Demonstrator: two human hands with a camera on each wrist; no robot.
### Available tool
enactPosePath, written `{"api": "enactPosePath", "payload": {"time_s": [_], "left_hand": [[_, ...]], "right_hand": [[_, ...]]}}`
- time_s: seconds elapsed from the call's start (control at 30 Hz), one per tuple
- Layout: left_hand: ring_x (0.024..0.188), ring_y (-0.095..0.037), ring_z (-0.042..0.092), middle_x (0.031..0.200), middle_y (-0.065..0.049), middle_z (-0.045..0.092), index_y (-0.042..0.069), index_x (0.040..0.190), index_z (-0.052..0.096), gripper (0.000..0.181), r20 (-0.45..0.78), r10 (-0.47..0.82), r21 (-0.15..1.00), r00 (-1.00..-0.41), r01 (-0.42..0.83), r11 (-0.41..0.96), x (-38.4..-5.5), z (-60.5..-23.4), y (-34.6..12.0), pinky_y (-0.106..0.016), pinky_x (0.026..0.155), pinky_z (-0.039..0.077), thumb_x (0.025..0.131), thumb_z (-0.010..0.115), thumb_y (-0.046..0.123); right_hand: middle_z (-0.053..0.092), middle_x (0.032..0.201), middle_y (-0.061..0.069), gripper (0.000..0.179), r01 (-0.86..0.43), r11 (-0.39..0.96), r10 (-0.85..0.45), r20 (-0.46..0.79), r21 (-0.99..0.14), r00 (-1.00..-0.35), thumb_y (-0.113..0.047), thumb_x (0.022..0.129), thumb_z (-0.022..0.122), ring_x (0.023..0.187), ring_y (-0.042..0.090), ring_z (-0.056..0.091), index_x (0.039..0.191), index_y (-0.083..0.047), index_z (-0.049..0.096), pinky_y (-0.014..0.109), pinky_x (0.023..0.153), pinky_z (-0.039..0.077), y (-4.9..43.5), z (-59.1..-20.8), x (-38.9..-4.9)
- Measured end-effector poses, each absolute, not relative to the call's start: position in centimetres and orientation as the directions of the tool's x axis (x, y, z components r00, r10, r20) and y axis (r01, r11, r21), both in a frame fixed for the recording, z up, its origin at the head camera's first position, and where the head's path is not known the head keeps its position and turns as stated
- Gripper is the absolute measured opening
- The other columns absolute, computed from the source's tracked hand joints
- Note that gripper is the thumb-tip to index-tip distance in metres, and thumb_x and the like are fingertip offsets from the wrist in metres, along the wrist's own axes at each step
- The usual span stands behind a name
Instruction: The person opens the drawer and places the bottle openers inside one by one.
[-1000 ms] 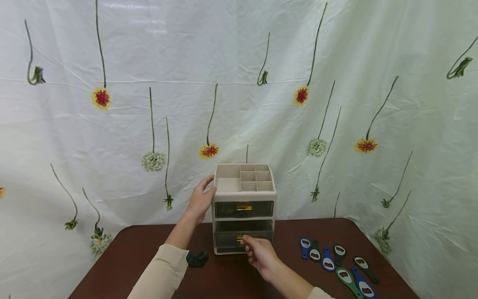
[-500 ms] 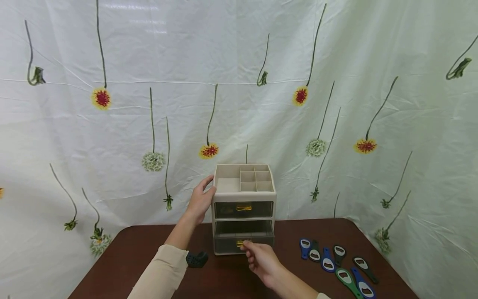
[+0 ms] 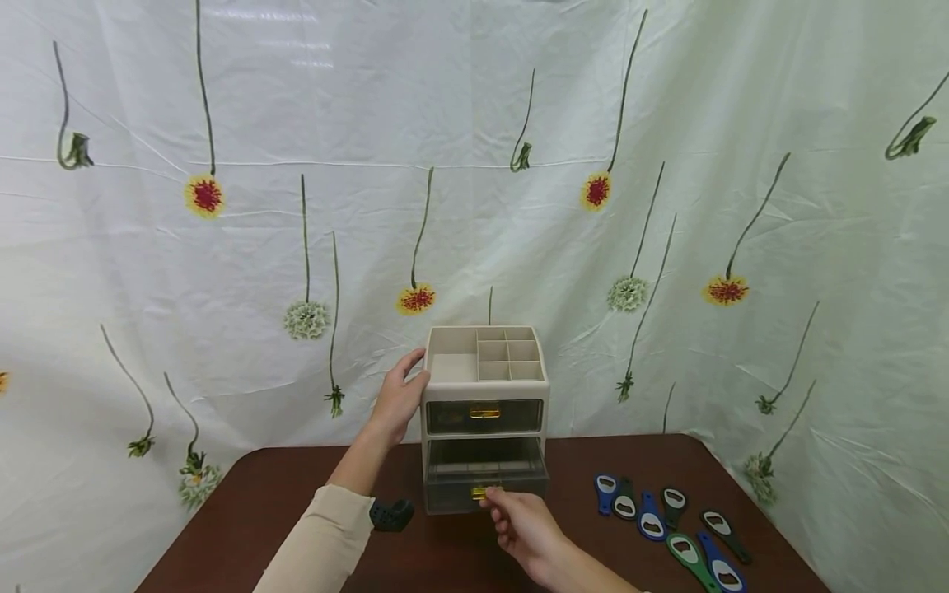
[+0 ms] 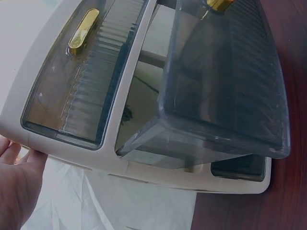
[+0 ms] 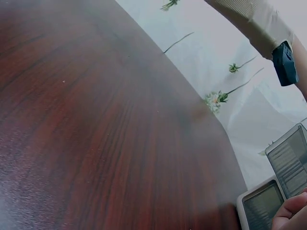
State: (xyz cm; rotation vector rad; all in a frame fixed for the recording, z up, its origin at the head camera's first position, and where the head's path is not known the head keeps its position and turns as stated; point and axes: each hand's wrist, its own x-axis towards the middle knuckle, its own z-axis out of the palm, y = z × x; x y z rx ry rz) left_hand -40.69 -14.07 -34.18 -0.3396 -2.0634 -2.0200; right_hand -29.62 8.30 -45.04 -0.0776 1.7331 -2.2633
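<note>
A cream desktop drawer organizer [image 3: 511, 386] stands on the dark table, with divided compartments on top. Its top drawer [image 3: 452, 417] is closed. The smoky, see-through drawer [image 3: 448, 498] beneath is pulled partway out, and no contents show through it. My right hand [image 3: 525, 527] pinches that drawer's gold handle [image 3: 477, 493] between thumb and finger. My left hand [image 3: 398, 401] rests against the organizer's left side near the top, fingers reaching along it. In the left wrist view, another dark pane [image 4: 242, 167] shows below the extended drawer.
Several bottle openers with blue, black and green handles, among them a green bottle opener [image 3: 689, 556], lie on the table [image 3: 311, 494] to the right. A flower-printed white cloth [image 3: 474, 247] hangs behind. A black wrist strap [image 3: 391, 515] is by the left sleeve.
My right hand has drawn the lower drawer farther out toward me, opening a wider gap above it. The left hand has stayed in place on the organizer's side.
</note>
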Motion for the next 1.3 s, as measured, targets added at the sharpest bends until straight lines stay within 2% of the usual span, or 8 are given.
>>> {"api": "enactPosePath", "payload": {"time_s": [0.57,0.87,1.3], "left_hand": [[0.139,-0.033,0.044,0.166,-0.013,0.027,0.005,0.159,0.037,0.055,0.336,-0.006,0.942,-0.942,0.336,0.012,-40.6,-34.3,-14.0,-0.051,0.106,0.042,0.106,0.049,0.009],[0.138,-0.035,0.045,0.167,-0.013,0.025,0.005,0.161,0.034,0.056,0.335,0.01,0.942,-0.942,0.335,0.015,-40.8,-34.4,-14.2,-0.053,0.105,0.043,0.107,0.048,0.01],[0.141,-0.035,0.042,0.167,-0.014,0.025,0.004,0.161,0.034,0.056,0.335,0.007,0.942,-0.942,0.335,0.02,-40.9,-34.3,-14.1,-0.054,0.108,0.041,0.106,0.048,0.01]], "right_hand": [[0.052,0.075,-0.008,0.024,0.241,-0.221,-0.299,-0.169,-0.945,-0.939,-0.027,0.106,0.062,0.062,0.003,0.04,0.1,-0.007,0.075,0.019,0.061,0.036,9.1,-45.5,-28.4],[0.052,0.076,-0.007,0.028,0.266,-0.18,-0.322,-0.199,-0.947,-0.926,-0.027,0.107,0.059,0.063,0.004,0.04,0.108,-0.004,0.075,0.021,0.062,0.038,9.1,-45.2,-27.5],[0.05,0.072,-0.006,0.025,0.245,-0.172,-0.357,-0.171,-0.954,-0.918,-0.027,0.107,0.059,0.059,0.003,0.039,0.098,-0.009,0.074,0.02,0.057,0.035,9.3,-45.8,-26.8]]}}
